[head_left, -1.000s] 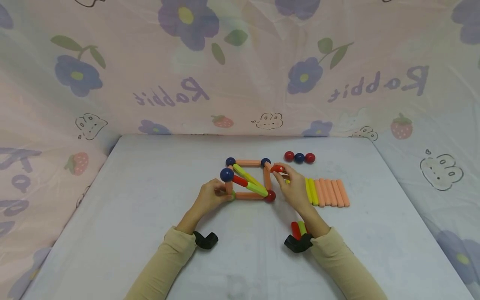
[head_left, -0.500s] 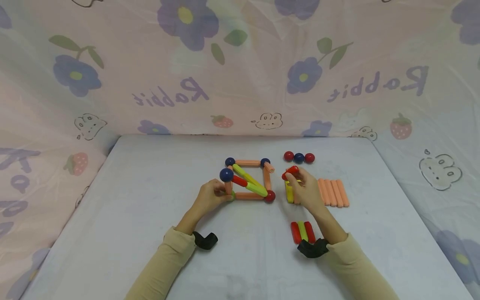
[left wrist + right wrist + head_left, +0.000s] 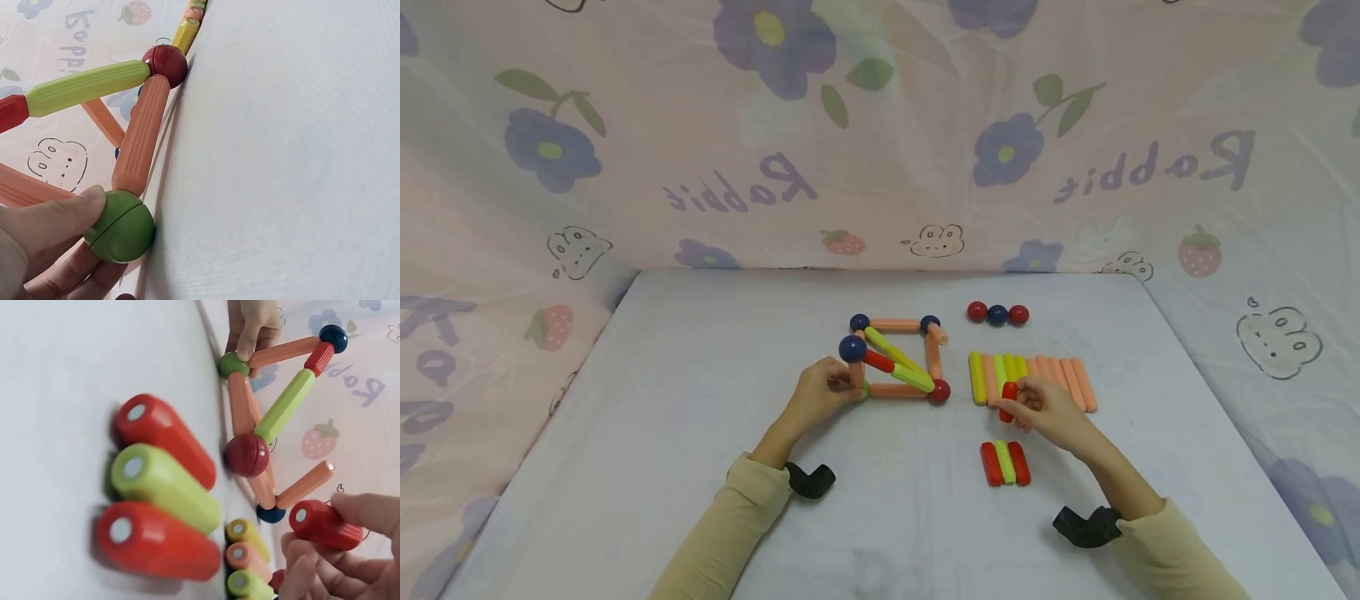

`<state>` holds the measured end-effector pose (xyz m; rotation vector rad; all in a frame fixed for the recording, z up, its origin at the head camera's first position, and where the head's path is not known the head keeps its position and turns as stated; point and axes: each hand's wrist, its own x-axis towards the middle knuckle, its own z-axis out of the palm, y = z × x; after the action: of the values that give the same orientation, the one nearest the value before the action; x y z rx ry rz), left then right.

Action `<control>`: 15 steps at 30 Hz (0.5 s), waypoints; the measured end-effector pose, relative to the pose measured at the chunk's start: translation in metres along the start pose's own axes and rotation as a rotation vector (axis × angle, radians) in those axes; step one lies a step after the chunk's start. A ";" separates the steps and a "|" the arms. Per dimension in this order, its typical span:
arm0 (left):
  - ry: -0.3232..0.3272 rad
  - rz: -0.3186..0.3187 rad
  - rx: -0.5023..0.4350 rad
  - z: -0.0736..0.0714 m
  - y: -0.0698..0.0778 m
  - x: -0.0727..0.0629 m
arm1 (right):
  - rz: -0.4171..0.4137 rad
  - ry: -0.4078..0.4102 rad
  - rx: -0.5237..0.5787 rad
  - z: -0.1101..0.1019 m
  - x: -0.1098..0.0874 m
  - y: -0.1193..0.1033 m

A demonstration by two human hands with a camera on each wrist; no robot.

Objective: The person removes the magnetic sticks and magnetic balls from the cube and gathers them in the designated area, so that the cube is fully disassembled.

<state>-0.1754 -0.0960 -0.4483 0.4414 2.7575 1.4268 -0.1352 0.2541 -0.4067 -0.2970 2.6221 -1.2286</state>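
Observation:
My left hand (image 3: 820, 392) grips the green ball (image 3: 122, 226) at the near left corner of a frame built from magnetic rods and balls. Orange rods (image 3: 897, 391) form its square base. A blue ball (image 3: 852, 349) tops a raised orange rod at the left, and a joined red and lime rod (image 3: 87, 87) slopes from there to the red ball (image 3: 939, 391). From the far right corner another orange rod (image 3: 306, 484) juts up with a free end. My right hand (image 3: 1052, 412) pinches a short red magnetic rod (image 3: 325, 525) between thumb and fingers, in front of the rod row.
Orange, yellow and lime rods (image 3: 1063, 383) lie side by side right of the frame, partly behind my right hand. Nearer me lie two short red rods (image 3: 991, 464) with a lime rod (image 3: 1004, 462) between them. Two red balls and a blue ball (image 3: 997, 315) sit farther back.
My right hand has moved from the frame's far right corner to the right and back toward me, carrying the short red rod. The left hand has kept its hold on the green ball.

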 end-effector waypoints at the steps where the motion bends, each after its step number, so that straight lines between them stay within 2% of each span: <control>1: 0.001 0.003 0.001 0.000 0.000 0.000 | 0.011 -0.017 0.000 -0.001 -0.002 0.002; 10: -0.001 0.003 -0.006 0.001 0.000 -0.001 | 0.096 -0.220 -0.004 -0.009 -0.019 0.028; 15: 0.001 0.008 -0.005 0.001 -0.001 0.000 | 0.155 -0.280 0.021 -0.011 -0.027 0.036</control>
<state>-0.1753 -0.0962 -0.4495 0.4521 2.7554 1.4362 -0.1162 0.2926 -0.4247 -0.2369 2.3442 -1.0779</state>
